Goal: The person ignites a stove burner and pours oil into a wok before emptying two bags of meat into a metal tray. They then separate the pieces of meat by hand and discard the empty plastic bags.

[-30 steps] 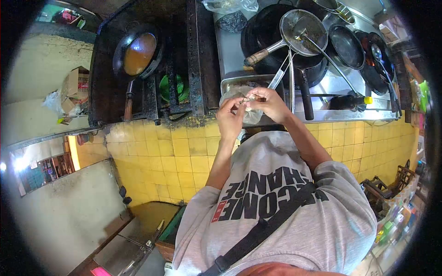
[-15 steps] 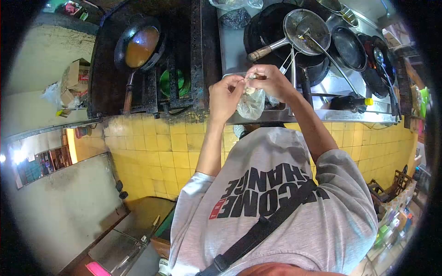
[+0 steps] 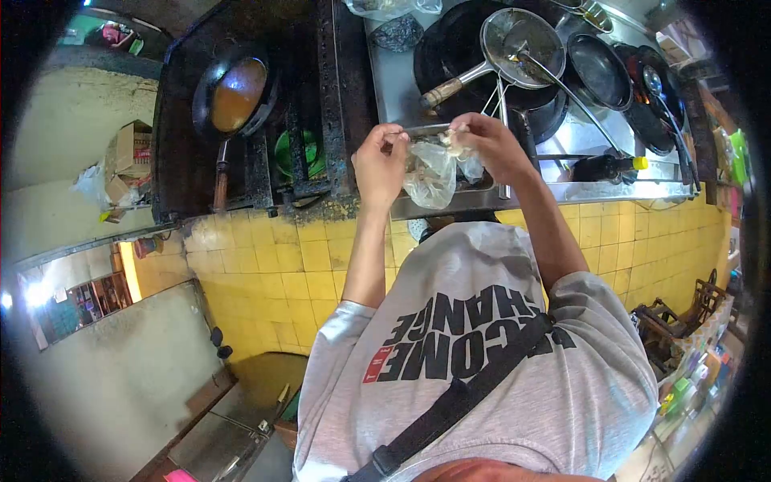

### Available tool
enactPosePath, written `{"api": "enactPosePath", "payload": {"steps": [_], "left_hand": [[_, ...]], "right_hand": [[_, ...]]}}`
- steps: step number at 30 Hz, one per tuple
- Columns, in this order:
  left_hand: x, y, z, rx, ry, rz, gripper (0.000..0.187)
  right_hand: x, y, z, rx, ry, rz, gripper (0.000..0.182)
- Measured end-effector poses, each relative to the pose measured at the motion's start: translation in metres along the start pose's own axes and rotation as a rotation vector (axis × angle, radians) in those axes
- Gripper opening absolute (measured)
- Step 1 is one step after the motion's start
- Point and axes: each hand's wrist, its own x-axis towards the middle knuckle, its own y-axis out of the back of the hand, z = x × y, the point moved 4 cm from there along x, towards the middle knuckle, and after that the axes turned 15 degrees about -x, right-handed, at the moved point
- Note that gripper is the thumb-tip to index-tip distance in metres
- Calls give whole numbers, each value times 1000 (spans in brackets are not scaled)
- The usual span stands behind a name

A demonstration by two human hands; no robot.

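Note:
My left hand [image 3: 379, 165] and my right hand [image 3: 490, 145] hold a small clear plastic bag [image 3: 431, 173] between them, above a steel tray [image 3: 450, 201] at the front edge of the counter. The left hand pinches the bag's left rim. The right hand grips the right rim, with something pale and small at its fingertips. The bag hangs open and slack between the hands.
A wok of brown liquid [image 3: 233, 92] sits on the black stove at the left. Behind the tray lie a strainer ladle [image 3: 518, 44], several dark pans [image 3: 598, 72] and a dark bottle with a yellow cap [image 3: 606, 167]. Yellow tiles [image 3: 281, 257] face the counter front.
Both hands have moved apart and spread the bag's mouth wider. A second ago they were close together, working at the bag's top lower and nearer to my body.

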Motion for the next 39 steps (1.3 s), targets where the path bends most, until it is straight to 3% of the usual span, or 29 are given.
{"api": "enactPosePath", "payload": {"steps": [3,8,12,16,19,21,22,25,31,36,39], "left_hand": [[10,-4,1,113,-3,-89,10],[24,-13,-9,435,-174,-161,11],[24,-18,-22,720,-58,-184,13],[23,-19,-25,807,-185,-213,15],[18,-26,4,717,-292,-193,16],[9,-36,23,233,-169,-315,19],[3,-40,29,234,-166,-313,19],[-14,-53,28,-160,77,-391,30],[-23,-51,25,-253,56,-284,32],[-26,-58,27,-342,82,-244,28],[-27,-67,38,-241,38,-240,25]], "right_hand": [[-6,21,12,273,-161,138,12],[-18,33,8,406,-140,188,14],[-23,33,7,499,-126,193,11],[-23,30,6,516,-92,178,11],[-21,25,6,533,-76,171,10],[-20,19,4,490,-137,158,9],[-20,17,2,491,-140,155,9],[-18,8,-5,542,-121,122,13],[-27,2,-25,715,-47,28,23],[-36,6,-23,550,-76,133,23],[-42,17,-28,482,-69,146,22]]}}
